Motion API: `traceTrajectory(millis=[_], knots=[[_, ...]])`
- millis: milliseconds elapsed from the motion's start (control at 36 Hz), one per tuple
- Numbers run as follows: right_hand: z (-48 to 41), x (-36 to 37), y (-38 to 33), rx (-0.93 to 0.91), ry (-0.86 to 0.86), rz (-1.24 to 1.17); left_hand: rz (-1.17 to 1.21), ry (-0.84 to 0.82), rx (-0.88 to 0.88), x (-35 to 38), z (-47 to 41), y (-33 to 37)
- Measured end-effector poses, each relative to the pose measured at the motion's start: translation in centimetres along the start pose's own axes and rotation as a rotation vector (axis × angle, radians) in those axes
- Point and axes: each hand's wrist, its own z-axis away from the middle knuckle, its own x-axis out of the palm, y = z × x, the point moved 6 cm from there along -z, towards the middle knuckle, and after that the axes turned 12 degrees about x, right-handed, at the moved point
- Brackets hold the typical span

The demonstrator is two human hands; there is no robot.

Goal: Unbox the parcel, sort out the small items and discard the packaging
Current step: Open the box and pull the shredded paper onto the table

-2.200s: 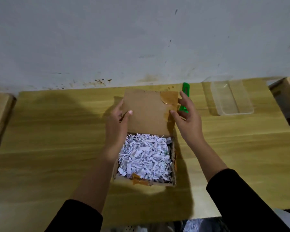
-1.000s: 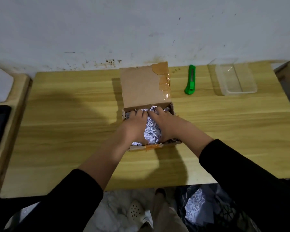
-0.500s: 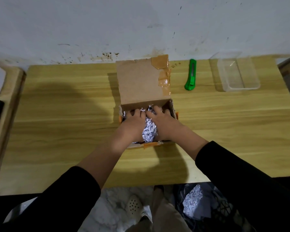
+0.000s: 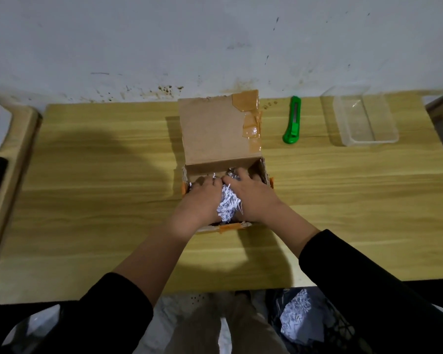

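A brown cardboard box [image 4: 216, 134] stands open in the middle of the wooden table [image 4: 100, 190], its lid flap raised at the back with peeled tape on it. Inside is white shredded paper [image 4: 227, 206]. My left hand [image 4: 202, 203] and my right hand [image 4: 252, 198] are both down in the box, side by side, with fingers curled around a bunch of the shreds between them. The far part of the box floor shows bare. Any small items in the box are hidden.
A green utility knife [image 4: 293, 121] lies right of the box. A clear plastic tray [image 4: 363, 118] sits at the back right. Below the table's front edge a dark bin [image 4: 304, 318] holds shredded paper. Wooden furniture flanks the table on both sides.
Both hands left the lid flap and went into the box. They have gathered the shredded paper toward the near side, uncovering the far part of the box floor.
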Motion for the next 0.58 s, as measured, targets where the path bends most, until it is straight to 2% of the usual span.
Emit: traceTrajectory(millis=[167, 306, 583], knots=[[0.3, -0.4, 0.0, 0.070, 0.055, -0.054, -0.046, 0.021, -0.008, -0.7, 0.1, 0.3], [1.1, -0.9, 0.1, 0.136, 0.162, -0.092, -0.076, 0.118, -0.033, -1.6, 0.6, 0.7], [2.9, -1.2, -0.4, 0.188, 0.360, -0.127, -0.183, 0.323, 0.051, -2.4, 2.1, 1.2]])
